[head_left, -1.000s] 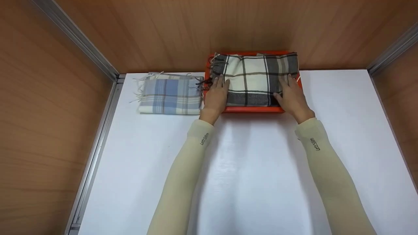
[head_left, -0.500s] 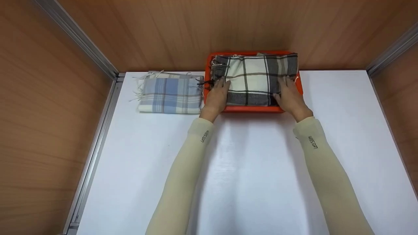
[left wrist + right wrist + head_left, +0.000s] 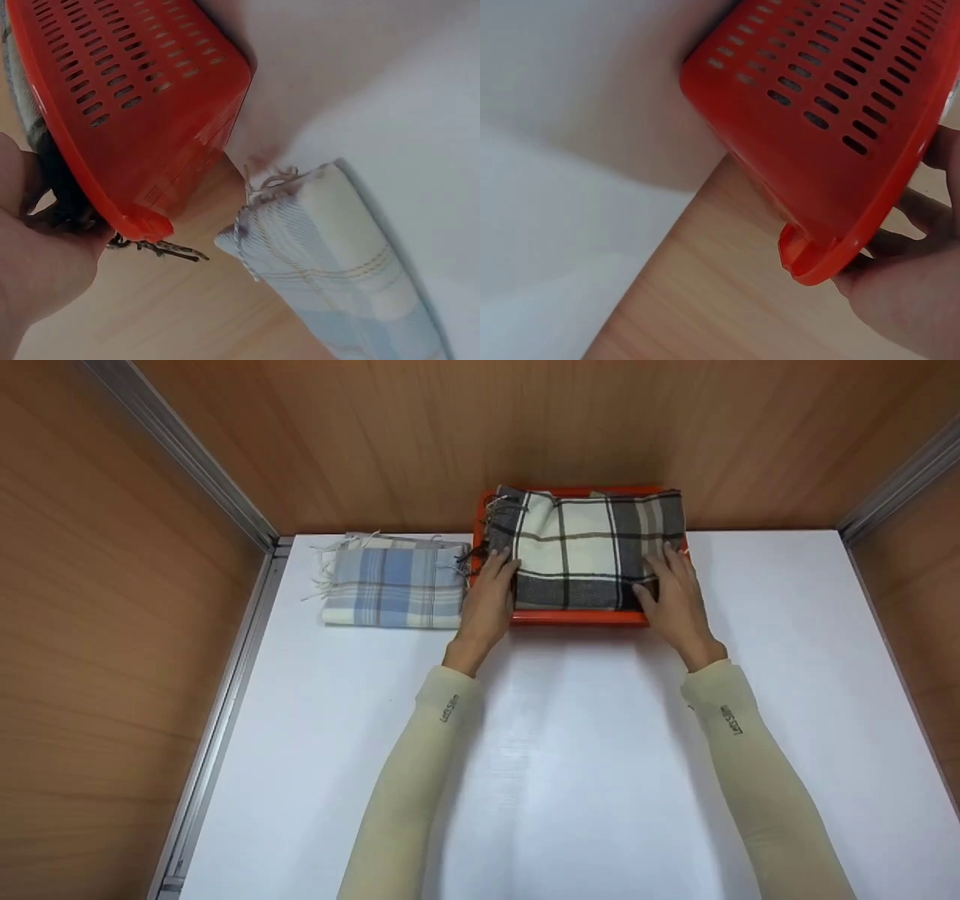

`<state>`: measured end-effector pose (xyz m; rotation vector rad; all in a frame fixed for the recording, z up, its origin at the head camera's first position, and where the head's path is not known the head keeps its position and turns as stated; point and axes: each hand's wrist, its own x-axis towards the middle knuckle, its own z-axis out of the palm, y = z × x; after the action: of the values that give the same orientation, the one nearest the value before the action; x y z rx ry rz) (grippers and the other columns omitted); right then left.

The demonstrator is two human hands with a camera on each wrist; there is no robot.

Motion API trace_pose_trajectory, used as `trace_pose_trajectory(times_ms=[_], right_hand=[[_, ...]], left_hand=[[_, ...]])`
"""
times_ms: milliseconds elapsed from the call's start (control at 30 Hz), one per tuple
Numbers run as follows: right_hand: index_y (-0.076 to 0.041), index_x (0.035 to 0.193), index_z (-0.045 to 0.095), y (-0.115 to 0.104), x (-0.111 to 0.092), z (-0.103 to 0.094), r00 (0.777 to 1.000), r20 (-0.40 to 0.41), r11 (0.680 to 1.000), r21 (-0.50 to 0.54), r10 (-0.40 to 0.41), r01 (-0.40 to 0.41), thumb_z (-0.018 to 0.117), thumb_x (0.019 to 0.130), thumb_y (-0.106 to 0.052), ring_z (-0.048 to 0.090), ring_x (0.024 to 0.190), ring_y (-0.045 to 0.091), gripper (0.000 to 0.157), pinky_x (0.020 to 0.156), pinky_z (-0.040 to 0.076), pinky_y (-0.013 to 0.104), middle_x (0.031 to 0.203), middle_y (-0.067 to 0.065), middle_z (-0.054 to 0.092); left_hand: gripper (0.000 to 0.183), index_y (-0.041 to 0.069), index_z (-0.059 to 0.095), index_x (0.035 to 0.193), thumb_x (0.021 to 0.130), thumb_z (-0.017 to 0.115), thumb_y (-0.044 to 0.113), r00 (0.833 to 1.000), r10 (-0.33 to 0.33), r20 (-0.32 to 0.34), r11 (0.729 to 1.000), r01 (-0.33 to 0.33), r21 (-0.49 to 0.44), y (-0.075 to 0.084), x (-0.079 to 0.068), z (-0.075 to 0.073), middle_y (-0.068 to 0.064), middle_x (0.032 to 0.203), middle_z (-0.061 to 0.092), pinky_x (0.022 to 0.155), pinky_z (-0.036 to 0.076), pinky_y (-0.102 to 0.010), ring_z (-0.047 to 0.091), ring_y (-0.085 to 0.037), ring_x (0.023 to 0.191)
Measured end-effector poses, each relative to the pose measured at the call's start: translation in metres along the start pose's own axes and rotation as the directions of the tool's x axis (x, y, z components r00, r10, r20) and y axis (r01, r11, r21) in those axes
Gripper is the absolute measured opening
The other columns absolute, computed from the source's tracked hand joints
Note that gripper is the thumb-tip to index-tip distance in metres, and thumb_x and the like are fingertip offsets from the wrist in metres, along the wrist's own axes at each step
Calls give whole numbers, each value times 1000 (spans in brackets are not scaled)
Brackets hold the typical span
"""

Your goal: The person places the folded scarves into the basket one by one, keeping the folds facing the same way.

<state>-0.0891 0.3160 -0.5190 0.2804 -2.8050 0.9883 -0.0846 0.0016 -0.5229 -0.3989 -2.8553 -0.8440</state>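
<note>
Head view: the left hand (image 3: 487, 604) and right hand (image 3: 679, 604), fingers loosely extended and gripping nothing, rest at either end of a folded black-and-white plaid cloth (image 3: 589, 540) in a red plastic basket (image 3: 577, 618), apparently settling it, so the next move likely calls for tucking in its stray dark fringe (image 3: 156, 247).

This looks like a little booth for doing work with your hands. There is a white worktop (image 3: 577, 780). A brown back wall (image 3: 465, 435) that looks like wood stands behind it, with a left wall (image 3: 90, 660) and a right wall (image 3: 915, 607) like it. Gray metal strips (image 3: 187, 454) run along the corners. I can't tell if it's in a lab or a workshop.
</note>
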Motion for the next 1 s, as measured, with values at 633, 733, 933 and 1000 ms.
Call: trace_pose_trajectory(times_ms=[633,733,933,1000], right_hand=[[7,149,54,-17,-37,9,988,-149,987,152,-32,55,68,103,-6,33,152,43,50,124,27,59,163,27,39],[5,147,57,-22,-41,13,986,-159,985,162,-38,64,68,102,-6,34,151,44,48,123,28,62,161,27,42],[3,144,61,-35,-49,20,979,-196,977,190,-60,98,69,101,-5,38,149,42,44,121,31,62,157,25,47],[3,143,62,-39,-51,23,976,-208,975,192,-72,113,70,101,-5,39,148,41,44,121,32,61,156,24,49]], left_hand=[[42,-2,54,149,107,54,0,938,-183,-295,972,128,-196,-78,-51,-19,-23,162,42,124,30,-54,36,-40,151],[41,-4,54,149,107,54,1,917,-243,-315,960,181,-215,-92,-59,-23,-26,161,43,124,28,-56,36,-42,151],[44,-6,52,150,106,55,1,862,-374,-342,920,299,-253,-116,-73,-31,-27,160,42,123,28,-58,34,-44,151],[45,-5,51,151,107,55,3,837,-426,-344,899,349,-264,-124,-77,-34,-26,161,42,121,28,-59,34,-43,151]])
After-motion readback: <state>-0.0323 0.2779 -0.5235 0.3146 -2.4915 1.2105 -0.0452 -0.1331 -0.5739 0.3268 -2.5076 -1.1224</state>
